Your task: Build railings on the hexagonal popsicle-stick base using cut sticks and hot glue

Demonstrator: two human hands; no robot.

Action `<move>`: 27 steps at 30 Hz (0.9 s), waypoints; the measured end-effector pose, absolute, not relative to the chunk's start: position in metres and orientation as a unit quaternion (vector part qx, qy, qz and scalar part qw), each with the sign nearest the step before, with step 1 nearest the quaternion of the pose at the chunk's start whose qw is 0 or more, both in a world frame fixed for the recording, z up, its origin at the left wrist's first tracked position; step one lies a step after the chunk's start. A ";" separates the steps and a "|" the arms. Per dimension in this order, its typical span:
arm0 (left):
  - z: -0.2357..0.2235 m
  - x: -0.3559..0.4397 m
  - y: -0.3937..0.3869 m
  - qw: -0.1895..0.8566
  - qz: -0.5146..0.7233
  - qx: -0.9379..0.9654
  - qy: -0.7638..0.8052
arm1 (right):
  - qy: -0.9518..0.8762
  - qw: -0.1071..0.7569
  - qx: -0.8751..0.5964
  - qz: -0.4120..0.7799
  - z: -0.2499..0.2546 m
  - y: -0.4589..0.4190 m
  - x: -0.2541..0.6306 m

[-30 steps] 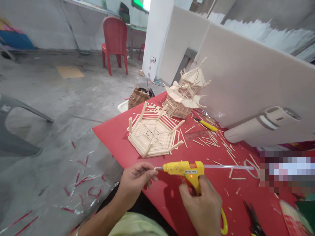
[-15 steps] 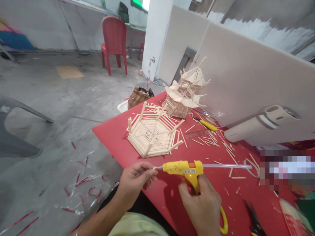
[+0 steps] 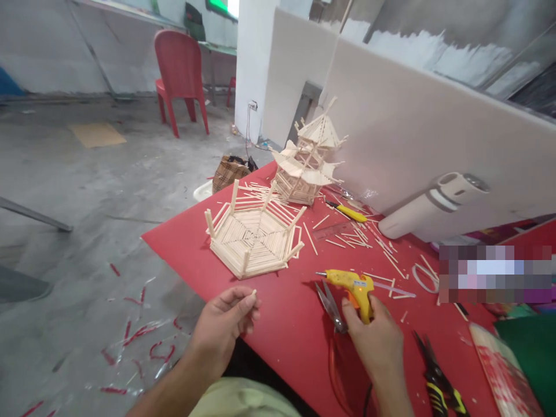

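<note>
Between thumb and fingertips, my left hand (image 3: 228, 313) pinches a small wooden stick (image 3: 253, 294), of which only a short end shows. My right hand (image 3: 377, 336) is wrapped around the handle of a yellow glue gun (image 3: 350, 281), low over the table, its nozzle pointing left. A clear glue stick (image 3: 395, 289) juts from the gun's back. Scissors (image 3: 330, 310) lie just below the nozzle. Beyond my left hand sits an octagonal stick base (image 3: 256, 243) with several upright posts around its rim. A tiered stick pagoda (image 3: 310, 159) stands behind it.
Loose sticks (image 3: 358, 236), a yellow utility knife (image 3: 347, 211) and a tape ring (image 3: 424, 279) lie on the red table (image 3: 178, 237). Pliers (image 3: 436, 376) rest at right. A pale cylinder (image 3: 430, 208) leans by the board (image 3: 391, 116). A red chair (image 3: 180, 75) stands farther off.
My right hand has drawn the glue gun right, away from the stick in my left hand, and lowered it toward the table. The scissors now show. The view has shifted slightly right.
</note>
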State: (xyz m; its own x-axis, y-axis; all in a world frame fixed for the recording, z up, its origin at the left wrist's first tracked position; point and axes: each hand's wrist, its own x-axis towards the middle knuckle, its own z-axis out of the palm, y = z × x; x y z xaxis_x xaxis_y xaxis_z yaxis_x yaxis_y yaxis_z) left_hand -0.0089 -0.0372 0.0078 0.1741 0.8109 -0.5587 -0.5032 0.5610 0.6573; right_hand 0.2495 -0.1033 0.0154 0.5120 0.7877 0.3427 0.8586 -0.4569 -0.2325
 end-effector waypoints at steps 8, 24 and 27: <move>0.014 -0.004 -0.041 0.763 0.433 0.077 0.474 | -0.445 0.099 -0.890 -0.025 -0.004 -0.113 0.328; 0.015 0.000 -0.034 0.818 0.401 -0.061 0.407 | -0.643 0.437 -0.607 0.166 0.011 -0.063 0.114; 0.014 0.000 -0.031 0.818 0.407 -0.088 0.398 | -0.606 0.453 -0.618 0.214 0.004 -0.056 0.110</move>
State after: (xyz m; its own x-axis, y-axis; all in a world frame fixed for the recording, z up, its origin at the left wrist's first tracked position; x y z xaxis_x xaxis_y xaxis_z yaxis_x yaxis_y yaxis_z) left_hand 0.0004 -0.0308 0.0143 0.3527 0.5951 -0.7222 -0.7347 0.6540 0.1801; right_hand 0.1103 -0.0565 0.0036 0.1747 0.9427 0.2843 0.5560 0.1438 -0.8186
